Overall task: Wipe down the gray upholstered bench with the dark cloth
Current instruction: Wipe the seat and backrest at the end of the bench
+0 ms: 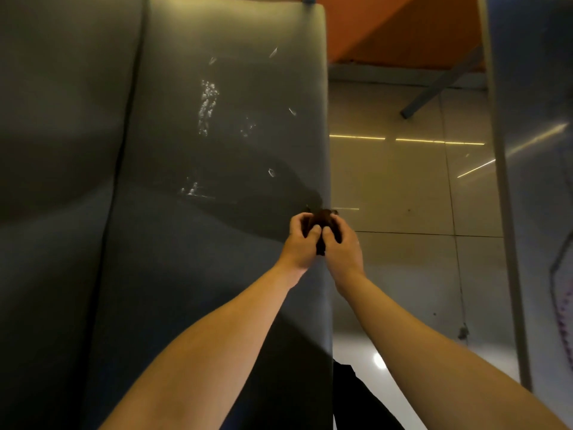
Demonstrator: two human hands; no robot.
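The gray upholstered bench seat [201,249] runs away from me, with its backrest [62,119] along the left. Wet droplets and streaks glisten on the seat further out. A small dark cloth [322,218] is bunched up at the seat's right edge. My left hand [300,240] and my right hand [341,243] both grip the cloth, fingers curled round it, side by side. Most of the cloth is hidden inside my hands.
To the right of the bench lies a glossy tiled floor [403,187] reflecting ceiling lights. An orange table top [403,26] with a gray metal leg [440,85] stands further out. A pale panel edge [508,212] rises at the far right.
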